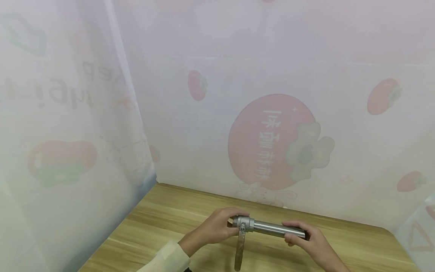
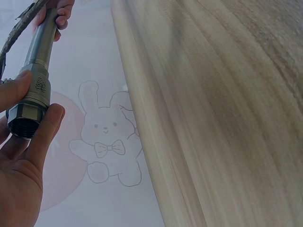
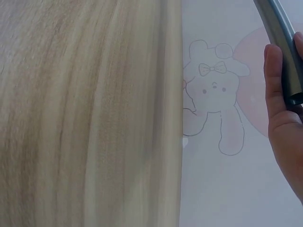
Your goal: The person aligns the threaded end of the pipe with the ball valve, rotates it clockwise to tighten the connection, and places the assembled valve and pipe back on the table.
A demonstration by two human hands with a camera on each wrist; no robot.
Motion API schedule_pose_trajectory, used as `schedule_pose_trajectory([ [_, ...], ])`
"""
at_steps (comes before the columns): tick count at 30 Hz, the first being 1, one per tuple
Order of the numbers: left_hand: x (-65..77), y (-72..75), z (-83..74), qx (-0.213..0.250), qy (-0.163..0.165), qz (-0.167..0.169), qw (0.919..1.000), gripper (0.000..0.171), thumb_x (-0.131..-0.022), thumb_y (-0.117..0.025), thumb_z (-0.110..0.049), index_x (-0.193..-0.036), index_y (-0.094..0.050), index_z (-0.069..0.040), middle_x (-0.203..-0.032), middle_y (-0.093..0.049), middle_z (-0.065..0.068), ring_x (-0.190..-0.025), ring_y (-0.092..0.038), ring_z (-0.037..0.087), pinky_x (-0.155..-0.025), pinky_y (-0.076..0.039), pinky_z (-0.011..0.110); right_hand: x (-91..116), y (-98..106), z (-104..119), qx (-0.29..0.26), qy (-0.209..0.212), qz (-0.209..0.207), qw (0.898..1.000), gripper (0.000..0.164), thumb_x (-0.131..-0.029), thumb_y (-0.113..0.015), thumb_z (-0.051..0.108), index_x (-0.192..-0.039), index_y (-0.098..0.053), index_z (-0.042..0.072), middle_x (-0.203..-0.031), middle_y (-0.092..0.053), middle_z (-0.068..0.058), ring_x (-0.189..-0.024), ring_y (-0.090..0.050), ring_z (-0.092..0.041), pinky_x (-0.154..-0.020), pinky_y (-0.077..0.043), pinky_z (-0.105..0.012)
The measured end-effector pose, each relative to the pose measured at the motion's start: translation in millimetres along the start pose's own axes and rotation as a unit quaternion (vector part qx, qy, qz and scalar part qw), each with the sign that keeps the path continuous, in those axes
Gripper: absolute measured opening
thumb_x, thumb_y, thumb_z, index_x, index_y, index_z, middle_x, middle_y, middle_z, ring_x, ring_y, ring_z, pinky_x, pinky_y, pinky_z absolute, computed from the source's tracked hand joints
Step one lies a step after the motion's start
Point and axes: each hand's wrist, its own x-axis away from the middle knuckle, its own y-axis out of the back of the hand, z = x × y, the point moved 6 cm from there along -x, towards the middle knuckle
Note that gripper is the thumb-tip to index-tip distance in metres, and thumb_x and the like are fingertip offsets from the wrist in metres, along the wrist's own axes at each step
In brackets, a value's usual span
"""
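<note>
A metal ball valve (image 1: 243,223) with a long lever handle (image 1: 239,251) is joined to a straight steel pipe (image 1: 272,228), held level above the table. My left hand (image 1: 217,226) grips the valve body at the left end, thumb and fingers on opposite sides. The valve's open threaded end (image 2: 24,124) shows in the left wrist view. At the far end my right hand (image 1: 310,240) pinches the pipe between thumb and fingers. In the right wrist view the pipe's hollow end (image 3: 294,98) sits by my right palm. The lever points down toward me.
Beneath the hands lies a wood-grain table (image 1: 183,200). Pale cloth curtains with printed red fruit (image 1: 272,139) hang behind it and along the left side. A printed rabbit (image 2: 109,137) shows on the cloth beyond the table's far edge.
</note>
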Motion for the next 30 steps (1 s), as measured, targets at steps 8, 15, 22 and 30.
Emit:
schedule_pose_trajectory([
  [8, 0.5, -0.7, 0.2, 0.004, -0.001, 0.002, 1.0000, 0.050, -0.097, -0.078, 0.002, -0.144, -0.069, -0.013, -0.139, -0.074, 0.004, -0.119, -0.069, 0.008, -0.093, -0.060, 0.013, 0.6, -1.0, 0.2, -0.010, -0.007, 0.007, 1.000, 0.042, -0.106, -0.072, 0.015, -0.145, -0.064, -0.001, -0.128, -0.069, -0.022, -0.098, -0.075, -0.017, -0.086, -0.068, -0.031],
  [15, 0.2, 0.6, -1.0, -0.001, 0.004, 0.000, 1.0000, 0.051, -0.097, -0.078, 0.003, -0.144, -0.069, -0.013, -0.139, -0.074, 0.004, -0.118, -0.070, 0.008, -0.092, -0.060, 0.013, 0.6, -1.1, 3.6, 0.004, 0.024, 0.010, 1.000, 0.047, -0.104, -0.075, 0.012, -0.147, -0.062, -0.002, -0.139, -0.063, -0.028, -0.105, -0.069, -0.008, -0.083, -0.064, -0.025],
  [22, 1.2, 1.2, -2.3, 0.007, 0.003, 0.002, 1.0000, 0.051, -0.097, -0.078, 0.003, -0.144, -0.069, -0.012, -0.138, -0.074, 0.005, -0.119, -0.070, 0.009, -0.093, -0.061, 0.013, 1.3, -2.1, 3.8, 0.005, 0.028, 0.007, 1.000, 0.048, -0.104, -0.074, 0.011, -0.148, -0.060, -0.004, -0.140, -0.063, -0.028, -0.105, -0.069, -0.007, -0.084, -0.065, -0.025],
  [30, 3.6, 0.9, -2.1, 0.001, -0.001, -0.004, 1.0000, 0.051, -0.096, -0.078, 0.003, -0.143, -0.069, -0.013, -0.138, -0.074, 0.005, -0.118, -0.069, 0.008, -0.092, -0.061, 0.013, 3.3, -3.3, 5.9, -0.002, 0.015, 0.008, 1.000, 0.048, -0.106, -0.072, 0.013, -0.149, -0.059, -0.004, -0.134, -0.066, -0.028, -0.100, -0.073, -0.012, -0.083, -0.067, -0.028],
])
